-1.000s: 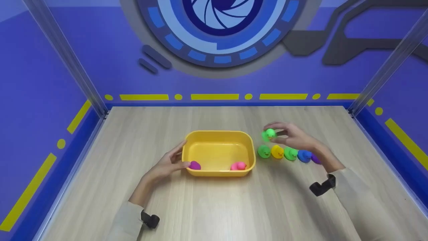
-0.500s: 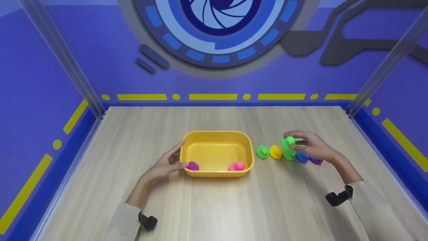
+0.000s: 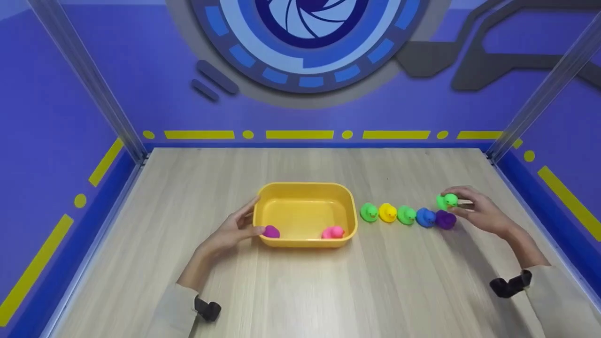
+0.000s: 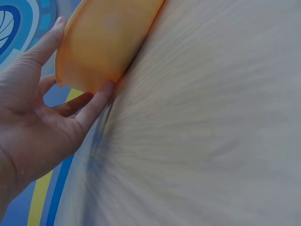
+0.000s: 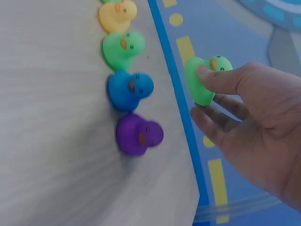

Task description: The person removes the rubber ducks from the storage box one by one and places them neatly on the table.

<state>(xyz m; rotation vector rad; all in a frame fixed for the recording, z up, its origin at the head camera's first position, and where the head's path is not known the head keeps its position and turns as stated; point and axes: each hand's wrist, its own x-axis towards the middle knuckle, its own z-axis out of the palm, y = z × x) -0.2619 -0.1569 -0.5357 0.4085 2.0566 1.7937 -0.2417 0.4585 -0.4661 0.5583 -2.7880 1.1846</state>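
Observation:
My left hand [image 3: 235, 230] holds the left end of a yellow plastic tub [image 3: 305, 243], its thumb by the near rim and its fingers along the end wall. Inside the tub, a pink rubber duck [image 3: 333, 233] and a purple thing [image 3: 271, 232] lie along the near wall. My right hand [image 3: 483, 212] pinches a green rubber duck [image 5: 198, 84] between thumb and fingers, raised behind the purple duck [image 5: 136, 134]. That purple duck ends a row with a blue duck [image 3: 426, 217], a green duck [image 3: 406, 215], a yellow duck [image 3: 388, 212] and another green duck [image 3: 369, 212].
The row of ducks runs from the tub's right side across the light wood table [image 3: 300, 291]. Blue printed panels [image 3: 300, 115] stand behind the table and on both sides, with metal posts at the corners. Both wrists wear black camera mounts [image 3: 512, 284].
My right hand has carried the green duck rightward along the row, from near the tub to behind the purple duck at the end. The left hand has stayed on the tub.

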